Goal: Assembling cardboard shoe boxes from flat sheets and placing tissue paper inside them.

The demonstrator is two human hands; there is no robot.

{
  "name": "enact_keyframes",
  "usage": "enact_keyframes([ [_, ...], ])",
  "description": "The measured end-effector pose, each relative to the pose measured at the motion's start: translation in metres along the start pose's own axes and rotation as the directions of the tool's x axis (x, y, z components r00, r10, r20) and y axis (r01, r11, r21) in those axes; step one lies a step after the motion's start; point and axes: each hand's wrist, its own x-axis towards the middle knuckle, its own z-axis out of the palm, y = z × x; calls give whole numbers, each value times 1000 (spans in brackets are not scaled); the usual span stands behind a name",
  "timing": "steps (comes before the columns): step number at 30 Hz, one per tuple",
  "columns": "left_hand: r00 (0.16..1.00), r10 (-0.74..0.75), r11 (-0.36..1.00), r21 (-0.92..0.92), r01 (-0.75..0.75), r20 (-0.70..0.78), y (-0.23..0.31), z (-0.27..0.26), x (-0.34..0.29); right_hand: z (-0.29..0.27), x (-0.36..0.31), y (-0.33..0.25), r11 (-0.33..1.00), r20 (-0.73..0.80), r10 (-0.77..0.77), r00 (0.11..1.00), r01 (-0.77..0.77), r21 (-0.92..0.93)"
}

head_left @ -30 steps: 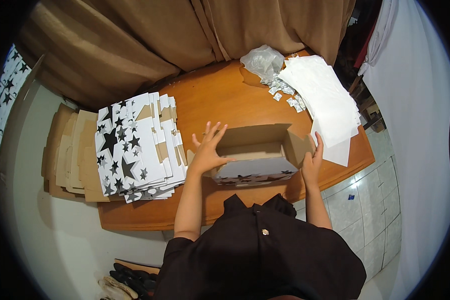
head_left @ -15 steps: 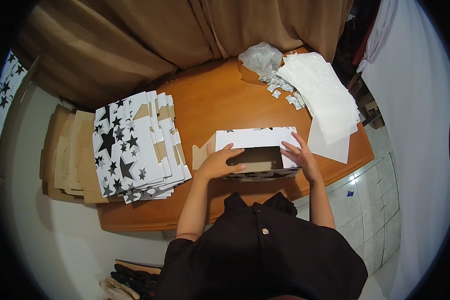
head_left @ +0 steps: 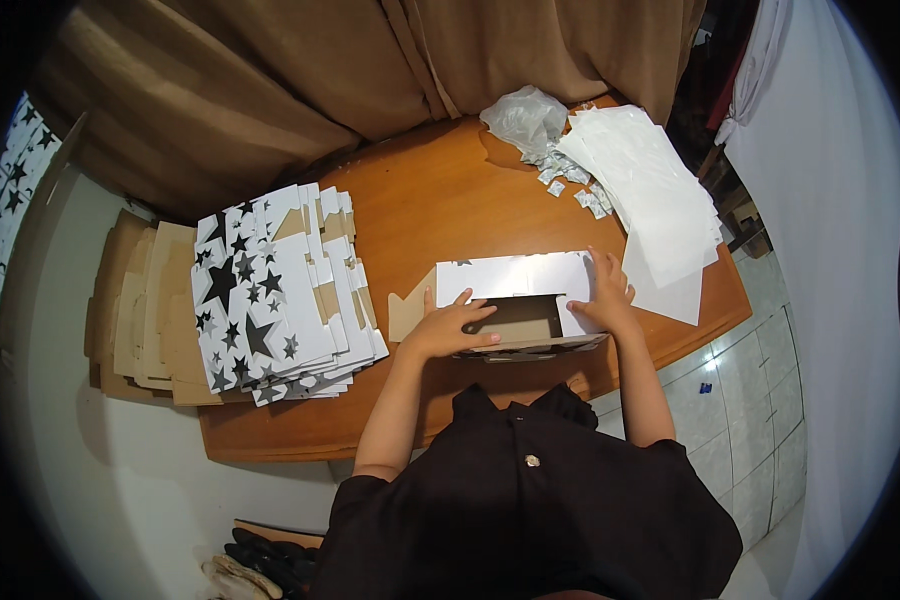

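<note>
A white cardboard box with a black and grey star print lies at the table's near edge in front of me, its brown inside showing through the opening. My left hand grips its left end, thumb along the near edge and fingers spread over the end flap. A brown flap sticks out on that side. At the right end, my right hand holds the box, the thumb on the white end flap near the opening and the fingers around the far right corner.
Flattened star-printed boxes are stacked at the left, beside brown cardboard sheets. Toward the back right of the wooden table lie a clear plastic bag, several small sachets and white paper sheets. A brown curtain hangs behind.
My right hand has shifted outward and up around the box's far right corner. The near wall of the box has tilted toward me, so more of the inside shows. My left hand has barely moved.
</note>
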Motion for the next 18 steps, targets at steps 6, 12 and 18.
enact_keyframes([
  [6,989,33,999,13,-31,-144,4,7,-6,7,-2,8,996,-55,-55,997,58,61],
  [12,877,64,988,-91,-121,-476,17,-14,-41,-1,-14,25,810,-269,-189,944,305,501],
  [18,370,-24,985,-86,-150,-929,-11,-38,-67,-32,-51,18,670,-31,-414,910,328,666],
])
